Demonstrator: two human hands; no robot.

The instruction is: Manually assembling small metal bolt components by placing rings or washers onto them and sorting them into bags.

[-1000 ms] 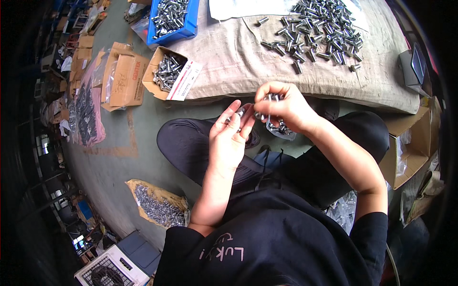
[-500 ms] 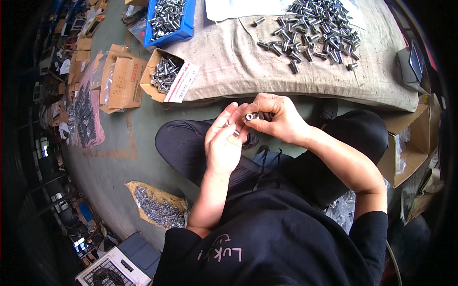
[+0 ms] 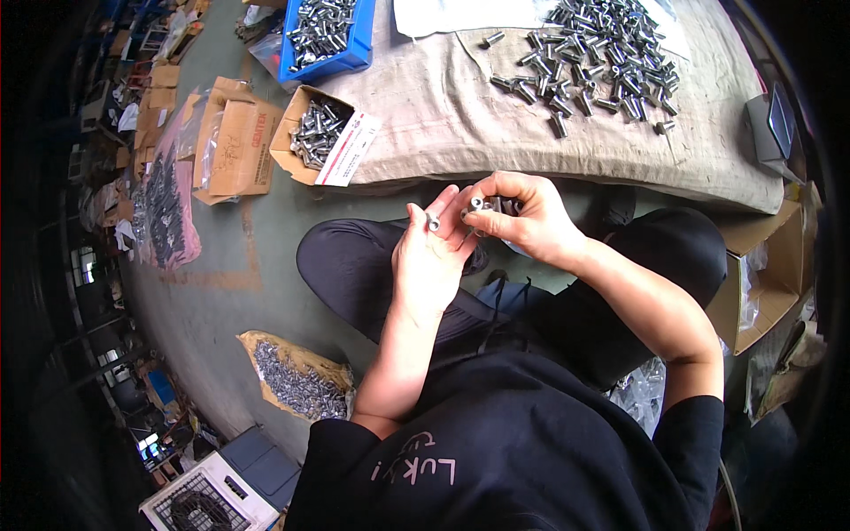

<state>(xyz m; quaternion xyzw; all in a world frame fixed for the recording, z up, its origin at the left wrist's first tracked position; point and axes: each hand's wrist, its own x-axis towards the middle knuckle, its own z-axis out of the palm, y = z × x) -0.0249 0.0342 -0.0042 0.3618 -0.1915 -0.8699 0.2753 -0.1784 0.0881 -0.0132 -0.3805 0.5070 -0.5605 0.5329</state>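
My left hand (image 3: 423, 270) is palm up, thumb raised, with a small shiny metal sleeve (image 3: 433, 222) between its thumb and fingers. Close beside it on the right, my right hand (image 3: 538, 217) curls around several tubular metal fittings (image 3: 476, 204). One of these points its round, hollow end toward my left fingers; others lie bunched deeper in the grip, partly hidden. Beyond the hands, a loose pile of similar flanged metal fittings (image 3: 611, 66) is spread on the cloth-covered table (image 3: 434, 115).
A blue bin (image 3: 363, 57) and a small open carton (image 3: 288, 159), both holding metal fittings, stand at the table's left. Small metal parts lie on a yellow sheet (image 3: 252, 341) on the floor. Cartons flank me: one at left (image 3: 252, 150), one at right (image 3: 770, 310).
My left thumb has lifted away from the palm, and the small sleeve now sits higher by the fingers. My right hand has turned slightly, showing more fittings. The whole view has shifted a little.
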